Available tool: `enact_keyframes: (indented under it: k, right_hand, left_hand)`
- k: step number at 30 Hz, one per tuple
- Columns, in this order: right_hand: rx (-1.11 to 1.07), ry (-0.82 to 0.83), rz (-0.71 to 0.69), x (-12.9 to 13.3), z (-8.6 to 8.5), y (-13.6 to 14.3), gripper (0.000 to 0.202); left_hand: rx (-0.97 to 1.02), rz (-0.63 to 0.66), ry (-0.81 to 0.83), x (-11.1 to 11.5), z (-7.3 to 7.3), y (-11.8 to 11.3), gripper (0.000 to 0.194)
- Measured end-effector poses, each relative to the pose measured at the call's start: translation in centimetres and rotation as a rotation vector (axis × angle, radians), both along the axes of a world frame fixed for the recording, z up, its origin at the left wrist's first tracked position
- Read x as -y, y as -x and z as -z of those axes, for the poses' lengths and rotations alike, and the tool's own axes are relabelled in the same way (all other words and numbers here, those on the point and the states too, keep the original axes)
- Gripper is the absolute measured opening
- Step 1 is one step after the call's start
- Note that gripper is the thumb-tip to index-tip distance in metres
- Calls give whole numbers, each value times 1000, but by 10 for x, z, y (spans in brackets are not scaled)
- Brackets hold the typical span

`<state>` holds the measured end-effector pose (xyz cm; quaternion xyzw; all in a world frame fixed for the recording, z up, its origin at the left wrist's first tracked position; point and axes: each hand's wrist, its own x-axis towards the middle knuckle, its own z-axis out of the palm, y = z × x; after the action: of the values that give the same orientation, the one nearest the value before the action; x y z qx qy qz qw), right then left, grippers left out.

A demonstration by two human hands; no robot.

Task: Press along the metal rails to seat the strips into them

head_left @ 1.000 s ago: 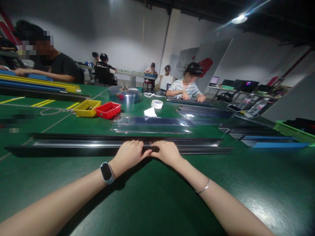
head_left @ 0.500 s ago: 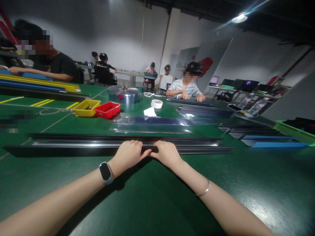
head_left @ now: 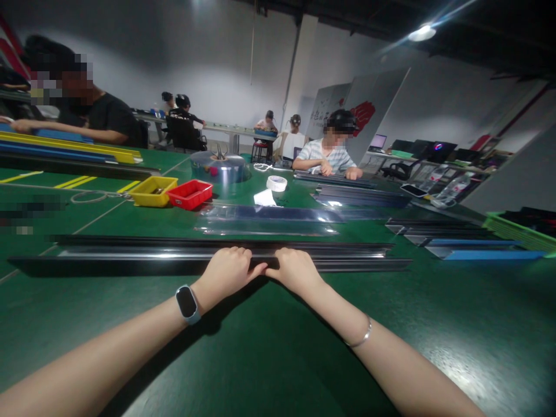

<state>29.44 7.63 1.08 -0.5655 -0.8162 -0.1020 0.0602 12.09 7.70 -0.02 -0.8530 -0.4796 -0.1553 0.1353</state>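
A long black channel-shaped profile (head_left: 130, 266) lies crosswise on the green table (head_left: 269, 359), with a shiny strip along its inside. Near its middle, my left hand (head_left: 228, 269) grips the front wall, fingers curled over the top and thumb along the near face. Close beside it, my right hand (head_left: 297, 271) grips the same wall in the same way, and the two thumb tips meet or nearly meet. The fingertips of both hands are hidden behind the wall. Just beyond the profile lie clear plastic strips (head_left: 269, 221).
Past the strips stand a yellow bin (head_left: 152, 192), a red bin (head_left: 191, 194), a tape roll (head_left: 277, 183) and a large film roll (head_left: 219, 168). More profiles (head_left: 469, 240) lie at right beside a green basket (head_left: 521, 234). A co-worker in a striped shirt (head_left: 325, 153) sits opposite.
My right thumb has shifted slightly along the front wall toward my left thumb. Otherwise both hands and the profile stay in place.
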Motion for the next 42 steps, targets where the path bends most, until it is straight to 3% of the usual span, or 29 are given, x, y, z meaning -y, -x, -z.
enact_keyframes:
  k: [6, 17, 29, 42]
  right_hand:
    - [-9, 97, -44, -6, -5, -8, 55]
    - [23, 74, -9, 2, -11, -8, 61]
    - [38, 172, 17, 0, -16, -14, 62]
    - [23, 319, 62, 0, -36, -27, 72]
  left_hand:
    - [26, 9, 12, -1, 1, 0, 53]
    - [4, 10, 6, 0, -2, 0, 52]
    - [-5, 13, 0, -1, 1, 0, 53]
    - [1, 9, -2, -1, 2, 0, 55]
